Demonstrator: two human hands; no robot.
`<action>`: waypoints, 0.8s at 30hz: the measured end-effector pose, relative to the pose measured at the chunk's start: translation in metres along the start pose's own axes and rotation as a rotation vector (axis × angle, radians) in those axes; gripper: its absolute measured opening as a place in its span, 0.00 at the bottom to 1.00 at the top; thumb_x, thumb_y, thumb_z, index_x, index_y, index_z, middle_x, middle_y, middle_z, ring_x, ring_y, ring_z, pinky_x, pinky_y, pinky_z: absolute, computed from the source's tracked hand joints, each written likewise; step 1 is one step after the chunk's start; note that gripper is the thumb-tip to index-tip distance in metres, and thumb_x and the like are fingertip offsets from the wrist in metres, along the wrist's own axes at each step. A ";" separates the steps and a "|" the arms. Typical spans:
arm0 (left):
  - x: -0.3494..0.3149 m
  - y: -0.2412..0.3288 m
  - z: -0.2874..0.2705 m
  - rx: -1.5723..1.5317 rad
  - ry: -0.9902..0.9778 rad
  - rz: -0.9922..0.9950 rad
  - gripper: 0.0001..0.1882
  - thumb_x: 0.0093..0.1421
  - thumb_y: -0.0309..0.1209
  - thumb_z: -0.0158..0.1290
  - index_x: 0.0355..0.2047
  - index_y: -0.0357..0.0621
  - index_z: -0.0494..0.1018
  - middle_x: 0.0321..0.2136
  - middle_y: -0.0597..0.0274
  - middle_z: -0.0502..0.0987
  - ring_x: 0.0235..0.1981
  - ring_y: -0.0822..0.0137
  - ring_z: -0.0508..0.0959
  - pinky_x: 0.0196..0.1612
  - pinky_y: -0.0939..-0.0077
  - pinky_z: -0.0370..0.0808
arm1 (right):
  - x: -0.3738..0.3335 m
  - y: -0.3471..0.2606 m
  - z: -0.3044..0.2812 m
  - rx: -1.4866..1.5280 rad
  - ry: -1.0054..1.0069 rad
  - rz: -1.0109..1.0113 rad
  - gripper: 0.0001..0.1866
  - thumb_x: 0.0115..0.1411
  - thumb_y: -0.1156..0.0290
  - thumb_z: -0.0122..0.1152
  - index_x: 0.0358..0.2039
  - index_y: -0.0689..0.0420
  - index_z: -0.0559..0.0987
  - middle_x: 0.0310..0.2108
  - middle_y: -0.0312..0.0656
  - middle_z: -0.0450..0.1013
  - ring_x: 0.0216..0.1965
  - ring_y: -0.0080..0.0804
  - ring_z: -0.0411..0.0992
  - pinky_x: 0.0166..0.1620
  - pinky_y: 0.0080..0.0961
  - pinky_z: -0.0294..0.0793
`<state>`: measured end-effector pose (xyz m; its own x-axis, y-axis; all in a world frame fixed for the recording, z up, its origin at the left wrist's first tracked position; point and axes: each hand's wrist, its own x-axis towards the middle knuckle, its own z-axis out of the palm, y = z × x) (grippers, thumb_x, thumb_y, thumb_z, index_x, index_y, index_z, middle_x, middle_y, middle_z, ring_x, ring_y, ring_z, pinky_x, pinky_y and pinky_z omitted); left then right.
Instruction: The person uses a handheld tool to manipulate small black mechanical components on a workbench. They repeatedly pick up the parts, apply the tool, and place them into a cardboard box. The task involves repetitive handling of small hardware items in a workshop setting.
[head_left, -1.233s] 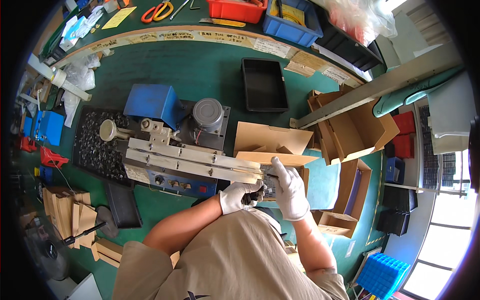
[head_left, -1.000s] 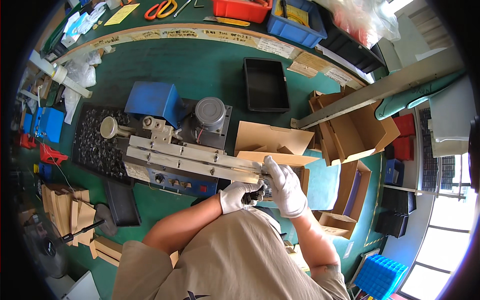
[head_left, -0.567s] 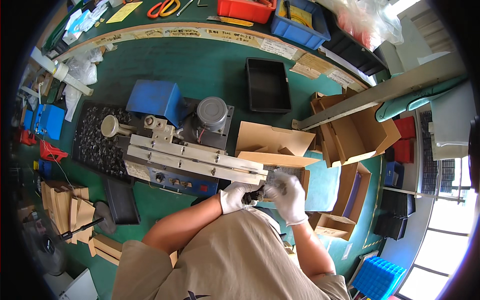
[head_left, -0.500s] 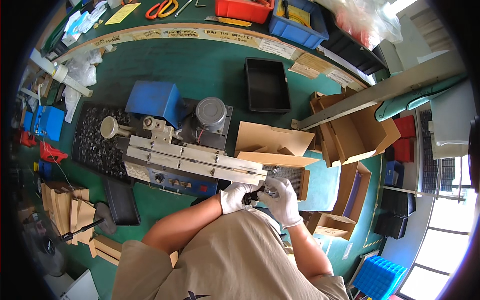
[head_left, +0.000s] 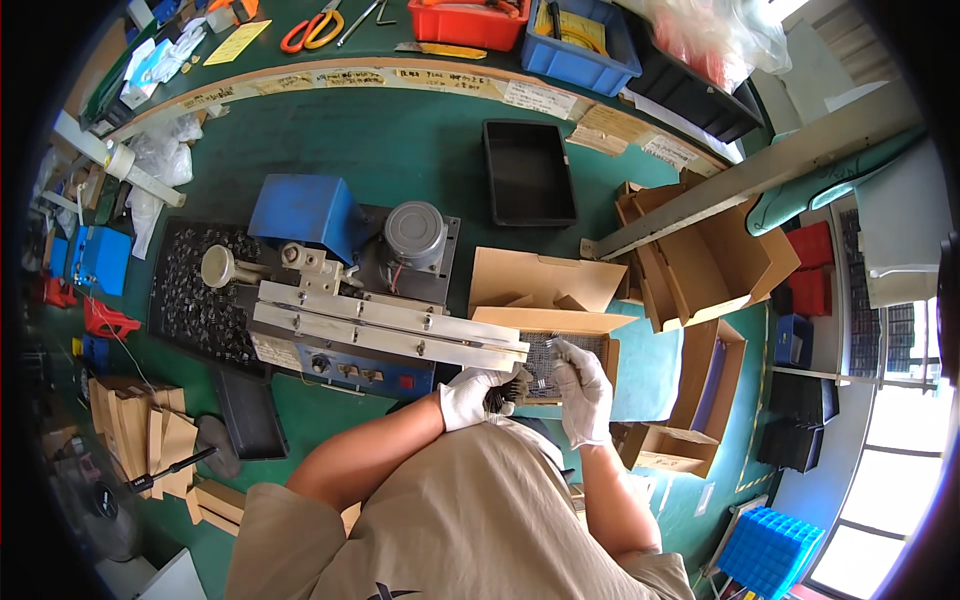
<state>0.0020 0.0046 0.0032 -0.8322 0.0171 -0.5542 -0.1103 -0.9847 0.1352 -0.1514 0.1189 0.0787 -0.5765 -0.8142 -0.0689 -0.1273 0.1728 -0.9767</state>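
My left hand (head_left: 468,398), in a white glove, is closed around a bunch of dark, thin-legged small parts (head_left: 498,396) just below the right end of a long metal rail (head_left: 400,337). Apart from it, to the right, my gloved right hand (head_left: 584,396) has its fingers pinched together. A few thin silvery prongs show at its fingertips, too small to name surely. Beside and partly behind the right hand lies an open cardboard box (head_left: 609,370) with rows of small thin parts (head_left: 541,356) inside. The rail belongs to a bench machine with a blue cover (head_left: 306,212) and a grey round motor (head_left: 415,230).
A black tray of loose dark parts (head_left: 200,290) adjoins the machine's left end. An empty black tray (head_left: 530,172) stands farther back. Cardboard boxes (head_left: 700,250) and a slanting metal post (head_left: 740,175) are at right. Bins and scissors (head_left: 312,32) line the back shelf.
My right hand has moved away from the left one, to the right and slightly up, its fingertips now over the cardboard box. The left hand stays at the rail's end with its bunch.
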 end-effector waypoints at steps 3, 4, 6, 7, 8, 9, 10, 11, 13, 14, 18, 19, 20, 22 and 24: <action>0.000 0.000 0.000 -0.012 -0.012 0.005 0.16 0.66 0.43 0.57 0.42 0.42 0.77 0.30 0.61 0.79 0.31 0.69 0.80 0.28 0.75 0.77 | 0.013 -0.011 -0.003 -0.429 -0.096 -0.265 0.21 0.62 0.83 0.60 0.56 0.59 0.77 0.38 0.41 0.76 0.40 0.34 0.75 0.45 0.28 0.76; 0.000 -0.001 -0.001 -0.018 -0.020 0.008 0.16 0.67 0.43 0.56 0.42 0.42 0.77 0.29 0.60 0.79 0.31 0.69 0.79 0.28 0.75 0.77 | 0.017 -0.032 -0.004 -0.568 -0.147 -0.268 0.20 0.61 0.83 0.60 0.55 0.59 0.77 0.38 0.44 0.76 0.40 0.38 0.76 0.45 0.31 0.76; 0.000 0.000 -0.001 -0.010 -0.042 0.007 0.16 0.68 0.43 0.55 0.42 0.41 0.76 0.30 0.60 0.78 0.31 0.68 0.79 0.29 0.75 0.77 | 0.021 -0.046 -0.007 -0.705 -0.218 -0.267 0.19 0.60 0.84 0.60 0.53 0.59 0.78 0.39 0.49 0.75 0.41 0.46 0.76 0.45 0.35 0.76; 0.001 0.000 -0.002 -0.006 -0.053 0.007 0.16 0.69 0.43 0.54 0.43 0.41 0.76 0.30 0.60 0.78 0.31 0.68 0.79 0.30 0.75 0.77 | 0.022 -0.046 -0.009 -0.701 -0.242 -0.263 0.19 0.59 0.84 0.59 0.51 0.59 0.78 0.40 0.51 0.75 0.42 0.50 0.75 0.46 0.37 0.76; 0.001 0.000 -0.003 -0.013 -0.061 0.001 0.16 0.69 0.43 0.54 0.43 0.41 0.76 0.30 0.60 0.78 0.31 0.68 0.79 0.30 0.75 0.77 | 0.023 -0.047 -0.011 -0.696 -0.266 -0.259 0.18 0.58 0.85 0.58 0.50 0.59 0.79 0.40 0.53 0.75 0.43 0.53 0.75 0.46 0.39 0.76; 0.001 0.000 -0.005 -0.021 -0.070 -0.005 0.16 0.69 0.43 0.54 0.43 0.41 0.76 0.30 0.60 0.78 0.32 0.68 0.79 0.31 0.75 0.77 | 0.026 -0.049 -0.010 -0.704 -0.296 -0.310 0.19 0.57 0.85 0.57 0.49 0.60 0.78 0.40 0.53 0.75 0.42 0.54 0.75 0.45 0.40 0.76; 0.002 0.000 -0.008 -0.029 -0.078 -0.011 0.16 0.69 0.42 0.53 0.43 0.40 0.76 0.31 0.60 0.78 0.32 0.68 0.79 0.32 0.74 0.77 | 0.030 -0.053 -0.009 -0.711 -0.326 -0.361 0.19 0.56 0.85 0.56 0.49 0.60 0.78 0.39 0.53 0.75 0.42 0.55 0.75 0.45 0.42 0.76; 0.004 -0.001 -0.011 -0.043 -0.083 -0.015 0.16 0.70 0.42 0.53 0.44 0.40 0.75 0.31 0.61 0.78 0.32 0.68 0.79 0.32 0.74 0.77 | 0.033 -0.056 -0.008 -0.718 -0.358 -0.411 0.19 0.55 0.86 0.55 0.48 0.61 0.77 0.38 0.53 0.75 0.42 0.56 0.75 0.44 0.43 0.76; 0.006 -0.003 -0.017 -0.072 -0.093 -0.021 0.16 0.70 0.42 0.53 0.45 0.41 0.75 0.32 0.62 0.77 0.33 0.68 0.78 0.33 0.74 0.78 | 0.035 -0.064 -0.002 -0.692 -0.352 -0.416 0.20 0.55 0.86 0.54 0.49 0.60 0.77 0.38 0.53 0.75 0.42 0.56 0.75 0.45 0.44 0.76; 0.006 -0.003 -0.016 -0.070 -0.083 -0.021 0.16 0.70 0.42 0.53 0.45 0.41 0.75 0.32 0.62 0.77 0.33 0.68 0.78 0.33 0.73 0.78 | 0.036 -0.066 0.002 -0.678 -0.347 -0.418 0.21 0.55 0.86 0.54 0.50 0.60 0.77 0.38 0.52 0.75 0.42 0.57 0.75 0.45 0.44 0.76; 0.001 0.000 -0.010 -0.054 -0.068 -0.006 0.15 0.71 0.41 0.51 0.45 0.43 0.74 0.32 0.64 0.77 0.33 0.68 0.78 0.33 0.73 0.78 | 0.038 -0.067 0.012 -0.715 -0.363 -0.446 0.23 0.55 0.86 0.56 0.52 0.57 0.76 0.38 0.50 0.76 0.41 0.53 0.75 0.44 0.43 0.76; 0.000 0.000 -0.009 -0.048 -0.071 0.001 0.14 0.71 0.41 0.51 0.45 0.43 0.74 0.32 0.64 0.77 0.33 0.68 0.78 0.34 0.72 0.78 | 0.039 -0.066 0.014 -0.748 -0.371 -0.449 0.23 0.55 0.85 0.57 0.53 0.57 0.76 0.38 0.49 0.77 0.40 0.52 0.75 0.44 0.42 0.76; 0.000 0.000 -0.010 -0.045 -0.074 0.002 0.14 0.71 0.41 0.51 0.44 0.43 0.74 0.32 0.64 0.77 0.33 0.68 0.79 0.33 0.72 0.78 | 0.039 -0.065 0.016 -0.780 -0.379 -0.451 0.23 0.56 0.84 0.59 0.53 0.56 0.76 0.38 0.48 0.77 0.39 0.51 0.75 0.44 0.42 0.75; -0.001 0.000 -0.010 -0.037 -0.081 0.003 0.14 0.71 0.41 0.51 0.44 0.43 0.74 0.32 0.64 0.77 0.34 0.68 0.79 0.33 0.72 0.79 | 0.041 -0.069 0.020 -0.781 -0.368 -0.517 0.22 0.56 0.83 0.61 0.53 0.56 0.77 0.37 0.46 0.78 0.38 0.47 0.75 0.43 0.40 0.76; -0.001 -0.001 -0.010 -0.046 -0.075 -0.003 0.14 0.71 0.41 0.52 0.43 0.44 0.74 0.33 0.63 0.78 0.34 0.68 0.79 0.32 0.73 0.78 | 0.040 -0.067 0.021 -0.718 -0.243 -0.536 0.21 0.57 0.82 0.63 0.51 0.56 0.78 0.36 0.45 0.78 0.37 0.43 0.76 0.43 0.37 0.76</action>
<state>0.0079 0.0035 -0.0046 -0.8704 0.0315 -0.4913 -0.0893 -0.9915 0.0947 -0.1490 0.0630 0.1374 -0.1213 -0.9644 0.2350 -0.8440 -0.0244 -0.5358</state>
